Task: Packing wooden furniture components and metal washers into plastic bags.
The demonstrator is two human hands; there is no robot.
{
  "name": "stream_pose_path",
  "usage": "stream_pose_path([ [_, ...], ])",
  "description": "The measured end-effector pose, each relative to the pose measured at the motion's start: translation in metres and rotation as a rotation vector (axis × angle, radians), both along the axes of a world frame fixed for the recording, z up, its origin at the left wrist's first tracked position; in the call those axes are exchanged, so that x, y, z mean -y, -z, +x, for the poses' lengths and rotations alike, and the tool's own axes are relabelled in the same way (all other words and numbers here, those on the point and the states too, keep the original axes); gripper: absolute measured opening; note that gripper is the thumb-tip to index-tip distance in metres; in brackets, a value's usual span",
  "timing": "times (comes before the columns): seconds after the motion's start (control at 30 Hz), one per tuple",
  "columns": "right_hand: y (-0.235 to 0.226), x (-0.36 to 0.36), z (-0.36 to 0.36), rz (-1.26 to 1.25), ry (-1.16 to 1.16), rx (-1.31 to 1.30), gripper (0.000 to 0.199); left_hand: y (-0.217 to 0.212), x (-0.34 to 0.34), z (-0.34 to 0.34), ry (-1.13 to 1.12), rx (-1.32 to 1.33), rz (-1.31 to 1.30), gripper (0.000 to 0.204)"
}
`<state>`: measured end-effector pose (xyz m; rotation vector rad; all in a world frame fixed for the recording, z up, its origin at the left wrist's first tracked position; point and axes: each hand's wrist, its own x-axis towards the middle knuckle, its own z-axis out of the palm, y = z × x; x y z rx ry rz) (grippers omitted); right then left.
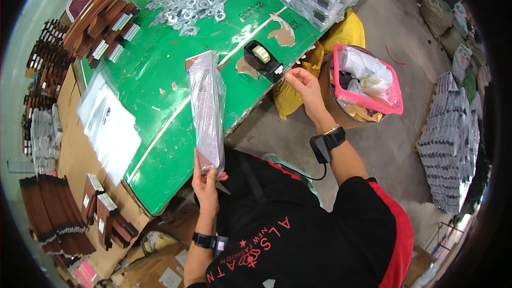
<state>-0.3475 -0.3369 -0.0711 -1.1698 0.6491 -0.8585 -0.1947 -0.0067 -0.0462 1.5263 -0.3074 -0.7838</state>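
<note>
long clear-bagged pack [207, 109], upright, over green table edge

- A green tabletop [160, 96], scuffed and patched with brown scraps, fills the middle, running from ten o'clock to one o'clock.
- Bare grey concrete floor [394, 144] spreads toward three o'clock.
- Flat cardboard sheets [72, 144] lie beside the tabletop at nine o'clock.
- A pink basket [392, 108] sits on a brown drum at two o'clock.
- Light is even and bright.

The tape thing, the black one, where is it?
In the head view, the black tape dispenser sits near the green table's right edge, just left of the right hand and right of the plastic-wrapped pack in the left hand.
</note>
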Motion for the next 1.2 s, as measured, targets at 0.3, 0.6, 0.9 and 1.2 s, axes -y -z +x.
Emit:
stream_pose_path([
  [0.3,0.031,0.019,-0.003,-0.169,0.000,-0.395,0.016,-0.002,0.009,0.003,0.039,-0.004,-0.054,0.072],
  [0.6,-0.062,-0.141,0.048,0.204,-0.737,-0.097,0.009,0.006,0.006,0.001,-0.006,0.030,-0.064,0.072],
  [0.9,-0.065,-0.162,0.074,-0.820,-0.404,-0.493,0.020,0.011,0.009,-0.003,0.029,0.045,-0.112,0.072],
  [1.2,-0.062,-0.155,0.072,-0.536,-0.378,-0.630,0.036,0.010,0.010,-0.003,0.028,0.052,-0.098,0.072],
])
